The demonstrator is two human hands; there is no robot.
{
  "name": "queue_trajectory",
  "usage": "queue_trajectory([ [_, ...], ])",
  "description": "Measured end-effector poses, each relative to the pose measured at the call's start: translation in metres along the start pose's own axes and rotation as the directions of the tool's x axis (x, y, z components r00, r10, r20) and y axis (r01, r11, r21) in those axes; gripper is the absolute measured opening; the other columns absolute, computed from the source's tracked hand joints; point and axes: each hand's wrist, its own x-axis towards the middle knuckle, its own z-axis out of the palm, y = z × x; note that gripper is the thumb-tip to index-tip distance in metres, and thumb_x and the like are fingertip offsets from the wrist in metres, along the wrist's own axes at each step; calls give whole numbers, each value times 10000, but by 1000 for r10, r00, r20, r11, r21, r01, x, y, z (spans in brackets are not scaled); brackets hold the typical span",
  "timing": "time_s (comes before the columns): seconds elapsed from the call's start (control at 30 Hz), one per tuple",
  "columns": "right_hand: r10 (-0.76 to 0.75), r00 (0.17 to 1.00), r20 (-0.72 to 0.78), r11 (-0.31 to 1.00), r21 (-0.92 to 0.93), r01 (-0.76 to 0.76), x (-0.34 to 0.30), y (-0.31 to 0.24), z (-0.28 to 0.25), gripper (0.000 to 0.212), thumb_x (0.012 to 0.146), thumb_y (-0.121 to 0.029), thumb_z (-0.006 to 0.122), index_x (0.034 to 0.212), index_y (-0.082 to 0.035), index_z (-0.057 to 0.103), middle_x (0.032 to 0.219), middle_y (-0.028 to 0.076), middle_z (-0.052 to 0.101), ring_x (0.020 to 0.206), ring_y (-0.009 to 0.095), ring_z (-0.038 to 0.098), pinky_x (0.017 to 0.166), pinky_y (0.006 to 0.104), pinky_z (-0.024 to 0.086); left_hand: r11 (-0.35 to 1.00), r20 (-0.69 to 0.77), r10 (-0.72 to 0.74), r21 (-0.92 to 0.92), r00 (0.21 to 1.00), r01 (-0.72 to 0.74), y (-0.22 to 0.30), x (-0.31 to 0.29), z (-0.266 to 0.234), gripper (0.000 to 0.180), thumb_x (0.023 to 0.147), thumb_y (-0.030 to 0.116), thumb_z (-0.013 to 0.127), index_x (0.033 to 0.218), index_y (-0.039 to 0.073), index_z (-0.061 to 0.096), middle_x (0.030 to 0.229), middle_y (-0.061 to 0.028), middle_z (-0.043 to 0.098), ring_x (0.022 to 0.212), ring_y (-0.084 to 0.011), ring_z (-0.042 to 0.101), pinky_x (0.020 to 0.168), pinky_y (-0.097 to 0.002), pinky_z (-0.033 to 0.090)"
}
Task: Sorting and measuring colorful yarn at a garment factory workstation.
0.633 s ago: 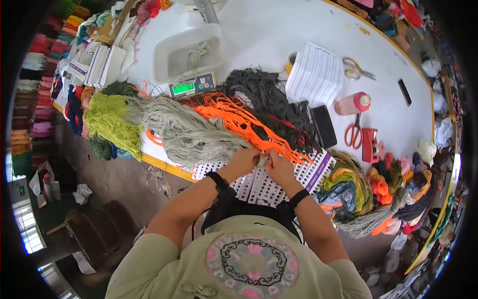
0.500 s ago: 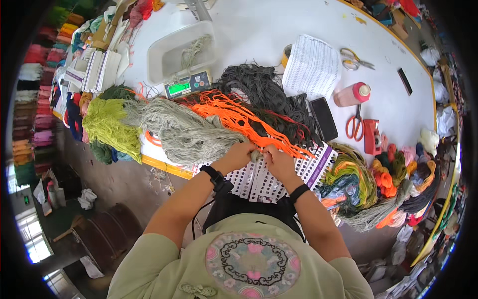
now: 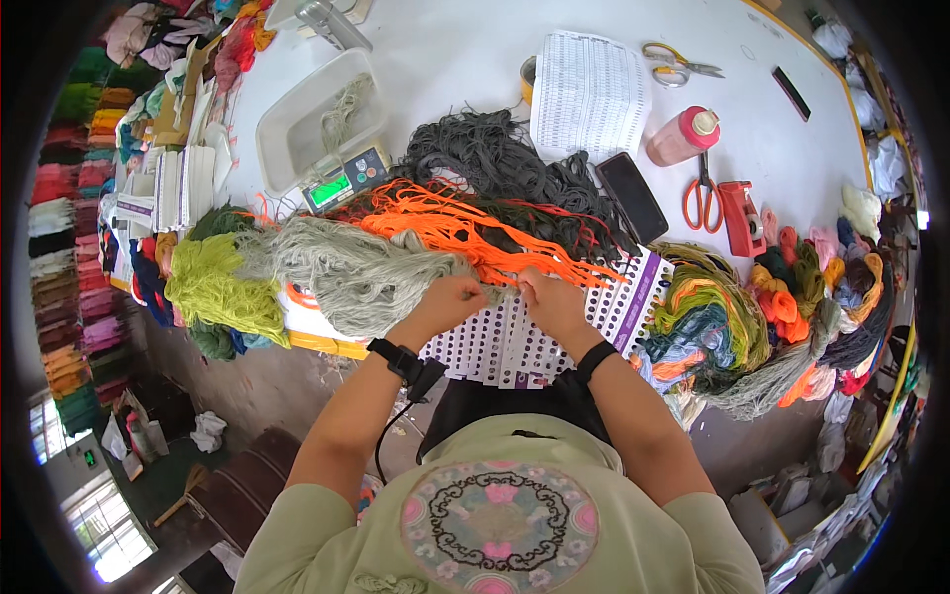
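Both hands, left hand (image 3: 450,297) and right hand (image 3: 547,299), pinch the grey-green yarn (image 3: 346,272) over a punched card (image 3: 515,342). Orange yarn (image 3: 465,230) crowds just behind. A phone (image 3: 631,196) and red scissors (image 3: 702,196) lie farther back on the table (image 3: 475,59).

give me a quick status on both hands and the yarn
Left hand and right hand both pinching the grey-green yarn hank. Hank lies across the white hole-punched card. Orange yarn crowds alongside.

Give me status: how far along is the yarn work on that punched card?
Done: cannot tell; no strands visibly attached to the punched card. In hand: left hand and right hand pinch grey-green yarn over the card. Left: orange yarn, dark grey yarn and lime yarn lie loose.
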Motion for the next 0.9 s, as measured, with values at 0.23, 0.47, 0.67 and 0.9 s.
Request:
queue_trajectory([
  [0.23,12,998,59,1000,8,-12,2,-4,-1,72,897,-210,538,947,-175,576,754,59,662,688,286,655,589,443,493,848,-25,227,497,974,-185,-6,11,-5,281,858,339,626,900,67,684,731,-127,651,652,-305,615,631,-382,487],
  [0.47,77,994,78,996,-48,-74,3,-10,-8,95,904,-248,534,927,-173,589,756,66,658,721,301,649,608,455,501,984,-125,85,-143,989,-103,10,-18,-51,354,983,354,483,1098,55,635,1049,-63,683,834,-184,689,548,-271,473],
  [0.67,193,975,-107,829,550,-103,-5,-79,-42,222,827,-132,703,1041,-110,647,761,38,582,586,129,523,549,285,439,272,24,313,-960,950,-66,61,-76,-70,794,907,665,385,1502,165,218,1513,-102,334,1264,-248,498,683,-338,597],
  [0.9,-35,988,-153,733,667,129,-18,-172,-58,157,821,-71,705,954,-23,636,953,41,505,654,103,458,597,241,403,383,86,466,-917,881,-114,69,-116,-72,943,841,737,371,1530,143,124,1560,-69,248,1225,-228,502,769,-339,590],
])
